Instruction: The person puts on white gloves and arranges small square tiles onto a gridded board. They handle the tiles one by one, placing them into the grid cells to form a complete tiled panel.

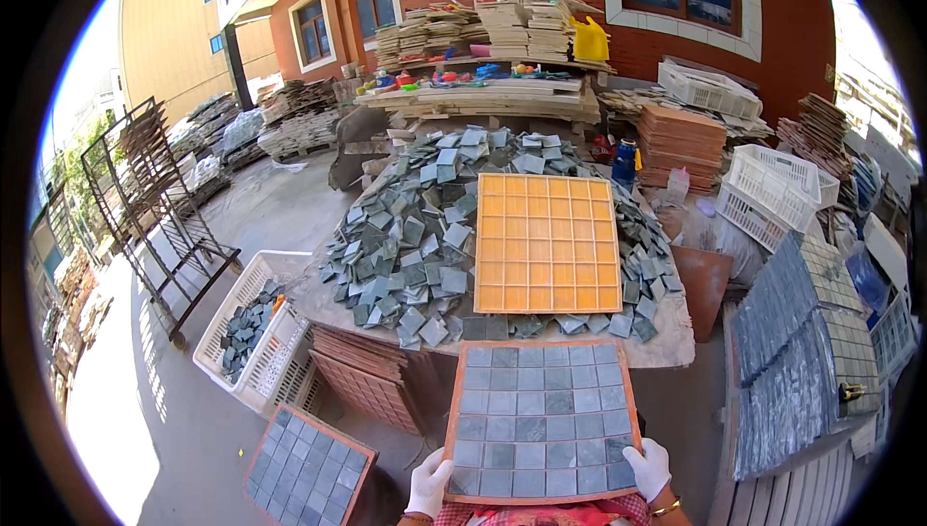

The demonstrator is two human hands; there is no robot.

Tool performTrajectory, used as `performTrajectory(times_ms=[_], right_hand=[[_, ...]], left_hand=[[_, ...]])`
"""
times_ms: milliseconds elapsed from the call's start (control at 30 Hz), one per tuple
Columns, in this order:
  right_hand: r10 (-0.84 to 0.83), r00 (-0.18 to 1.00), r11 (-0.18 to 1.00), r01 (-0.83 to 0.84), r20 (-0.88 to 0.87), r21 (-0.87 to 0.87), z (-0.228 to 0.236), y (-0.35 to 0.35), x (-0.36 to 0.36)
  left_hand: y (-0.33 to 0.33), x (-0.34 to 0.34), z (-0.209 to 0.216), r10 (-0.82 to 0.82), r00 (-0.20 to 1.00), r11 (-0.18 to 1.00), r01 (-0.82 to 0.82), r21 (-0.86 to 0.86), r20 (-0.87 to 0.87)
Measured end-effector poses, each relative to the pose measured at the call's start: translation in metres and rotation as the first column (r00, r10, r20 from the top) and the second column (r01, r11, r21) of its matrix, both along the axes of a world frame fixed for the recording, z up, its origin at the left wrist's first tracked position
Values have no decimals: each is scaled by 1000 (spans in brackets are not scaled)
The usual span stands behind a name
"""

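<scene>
Both my hands wear white gloves and hold a reddish-brown tray [541, 342] near my lap. Rows of square grey-green stone tiles [531, 428] fill it. My left hand [427, 483] is closed on the tray's lower left edge, and my right hand [649, 469] grips its right edge near the lower corner; the fingers underneath are hidden. Just beyond, a yellow-orange grid mould [547, 244] with bare square cells lies on a big heap of loose stone tiles [406, 246]. The heap covers most of the worktable [666, 347].
At lower left stands another tile-filled tray [309, 468], beside stacked reddish-brown trays [367, 381]. A white crate [275, 357] holds loose tiles. On the right are stacked tile sheets [782, 362] and white crates [772, 188]. A metal rack [159, 227] stands at left.
</scene>
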State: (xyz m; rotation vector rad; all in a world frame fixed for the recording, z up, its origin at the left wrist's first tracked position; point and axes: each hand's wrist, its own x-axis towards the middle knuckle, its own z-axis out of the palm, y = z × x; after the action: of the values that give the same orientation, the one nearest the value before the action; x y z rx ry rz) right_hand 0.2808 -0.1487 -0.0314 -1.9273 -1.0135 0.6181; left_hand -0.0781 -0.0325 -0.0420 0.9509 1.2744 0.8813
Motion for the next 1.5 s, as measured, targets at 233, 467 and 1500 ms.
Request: performTrajectory(times_ms=[233, 467, 1500], right_hand=[[226, 964, 974, -227, 139, -10, 46, -10, -10], [431, 899, 892, -411, -81, 191, 27, 84, -29], [844, 268, 382, -908, -465, 171, -83, 234, -434]], left_hand=[[-35, -42, -21, 57, 773, 796, 347, -495, 632], [-68, -62, -40, 174, 935, 937, -61, -345, 308], [-165, -355, -135, 496, 425, 651, -759, 0, -757]])
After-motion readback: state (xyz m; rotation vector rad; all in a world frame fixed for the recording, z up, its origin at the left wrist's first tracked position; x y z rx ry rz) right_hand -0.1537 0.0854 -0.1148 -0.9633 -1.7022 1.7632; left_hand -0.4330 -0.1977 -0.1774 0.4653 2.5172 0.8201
